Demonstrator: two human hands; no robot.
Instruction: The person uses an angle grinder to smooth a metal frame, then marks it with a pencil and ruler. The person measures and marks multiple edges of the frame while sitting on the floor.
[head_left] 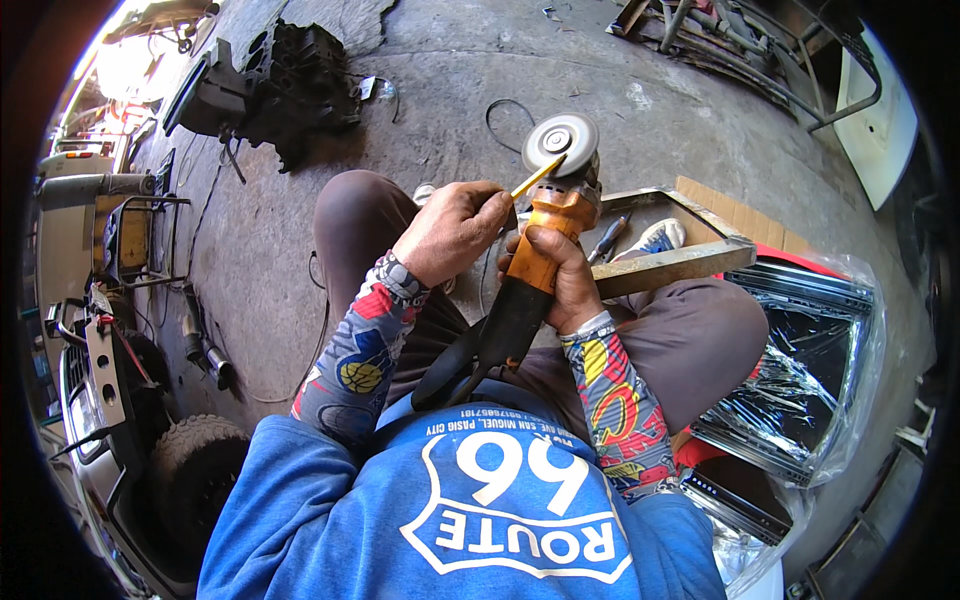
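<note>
Head view, with clock directions taken from its centre: at 11 o'clock the left hand (447, 232) has its thumb and forefinger pressed together, pinching one thin yellow stick (533, 180). The other fingers curl inward, and how tightly they fold I cannot tell. The stick slants toward 1 o'clock, its dark tip over the pale round disc (545, 135), near the hub; whether it touches, I cannot tell.

The right hand (575, 285), toward 3 o'clock, wraps around the orange body of one grinder (535, 258), thumb across the upper face; its other fingers are mostly hidden underneath. The grinder lies just off centre, its head and single disc toward 1 o'clock, its black rear end toward the person's blue shirt (480, 500).

Counted around the hands: one screwdriver (609, 238) at 2 o'clock, beside one shoe (660, 238); one angled frame (680, 268) between 2 and 3, with one piece of cardboard (735, 213) behind it; two plastic-wrapped panels (800, 365) between 3 and 5; one engine block (300, 85) between 10 and 11 on the concrete floor (440, 90); and one knobbly tyre (200, 450) at 8.
</note>
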